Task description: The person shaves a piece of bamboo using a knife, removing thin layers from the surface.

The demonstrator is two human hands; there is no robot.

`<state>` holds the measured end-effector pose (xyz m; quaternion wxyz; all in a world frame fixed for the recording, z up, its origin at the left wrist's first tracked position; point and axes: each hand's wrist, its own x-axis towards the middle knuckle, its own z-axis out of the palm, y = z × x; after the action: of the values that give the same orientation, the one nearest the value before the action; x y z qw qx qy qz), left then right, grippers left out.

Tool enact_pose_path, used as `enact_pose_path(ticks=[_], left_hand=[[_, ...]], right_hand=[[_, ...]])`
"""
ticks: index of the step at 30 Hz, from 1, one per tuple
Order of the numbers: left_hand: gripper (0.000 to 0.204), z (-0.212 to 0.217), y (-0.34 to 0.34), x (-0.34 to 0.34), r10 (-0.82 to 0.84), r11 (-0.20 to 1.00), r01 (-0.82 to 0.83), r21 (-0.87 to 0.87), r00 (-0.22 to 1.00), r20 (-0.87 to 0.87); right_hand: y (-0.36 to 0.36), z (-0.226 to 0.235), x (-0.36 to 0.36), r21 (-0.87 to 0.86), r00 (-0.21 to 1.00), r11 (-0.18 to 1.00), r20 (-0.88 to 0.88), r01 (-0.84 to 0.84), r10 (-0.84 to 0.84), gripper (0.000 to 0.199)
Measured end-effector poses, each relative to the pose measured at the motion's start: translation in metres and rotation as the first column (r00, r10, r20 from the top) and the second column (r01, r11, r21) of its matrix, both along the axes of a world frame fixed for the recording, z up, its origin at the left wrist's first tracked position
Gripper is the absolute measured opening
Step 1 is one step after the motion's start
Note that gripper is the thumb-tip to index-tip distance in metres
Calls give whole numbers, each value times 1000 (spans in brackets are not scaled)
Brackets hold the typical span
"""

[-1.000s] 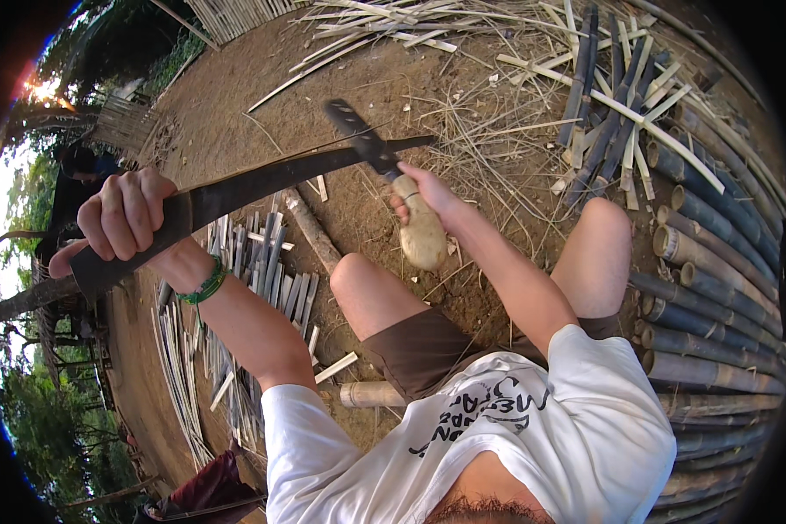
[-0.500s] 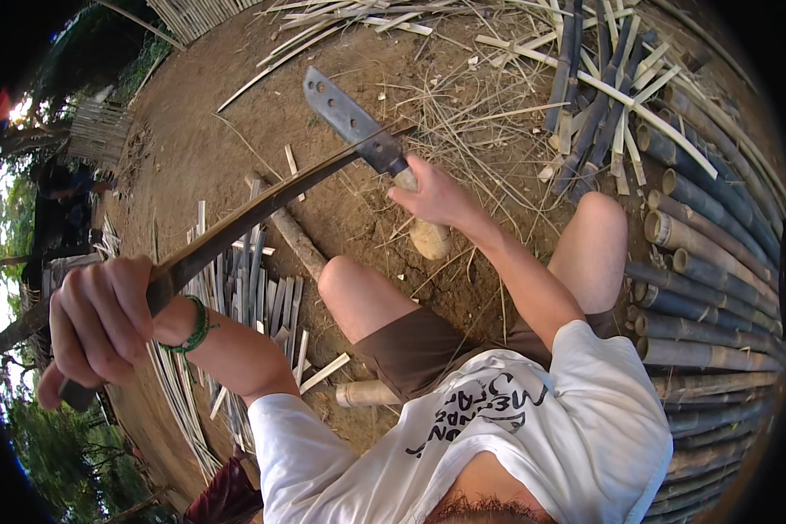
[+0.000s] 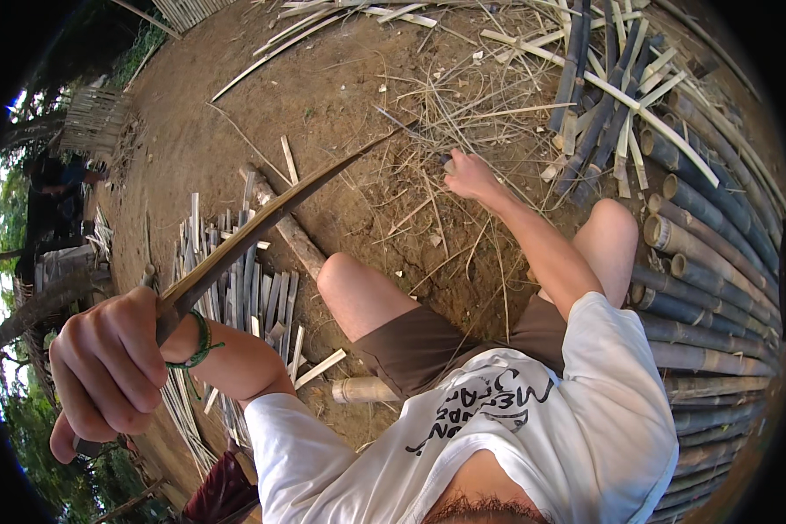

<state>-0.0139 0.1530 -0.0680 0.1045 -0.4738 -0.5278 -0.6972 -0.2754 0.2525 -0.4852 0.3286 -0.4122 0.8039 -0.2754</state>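
My left hand (image 3: 109,367) is closed round the near end of a long bamboo strip (image 3: 262,223), raised at the left. The strip slants up and to the right, narrowing to its far end above the ground. My right hand (image 3: 473,176) grips a machete (image 3: 448,163) by its handle, mostly hidden under my fingers. Its blade is turned nearly edge-on, so only a thin line shows beside the far end of the strip. Whether blade and strip touch I cannot tell.
Split bamboo pieces (image 3: 266,301) lie in a pile left of my knees, beside a thin pole (image 3: 297,240). Bamboo poles (image 3: 707,354) are stacked at the right. Dark and pale slats (image 3: 598,131) lie far right, near thin shavings (image 3: 463,100) on the dirt ground.
The machete has turned from showing its flat, holed blade to nearly edge-on. My right hand has moved slightly right. The bamboo strip has rotated, showing more of its paler face.
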Motion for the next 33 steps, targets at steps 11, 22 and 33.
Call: enact_pose_path(ticks=[11,22,33], left_hand=[[54,2,-26,32,383,907,-384,172,923,37],[56,-7,-19,108,712,647,-636,421,702,-33],[49,-129,-43,205,790,312,-470,826,611,49]], right_hand=[[3,20,72,-160,600,894,787,419,-140,19],[-93,64,131,219,-239,573,970,790,-41,20],[-77,115,64,212,-300,321,919,923,256,15]])
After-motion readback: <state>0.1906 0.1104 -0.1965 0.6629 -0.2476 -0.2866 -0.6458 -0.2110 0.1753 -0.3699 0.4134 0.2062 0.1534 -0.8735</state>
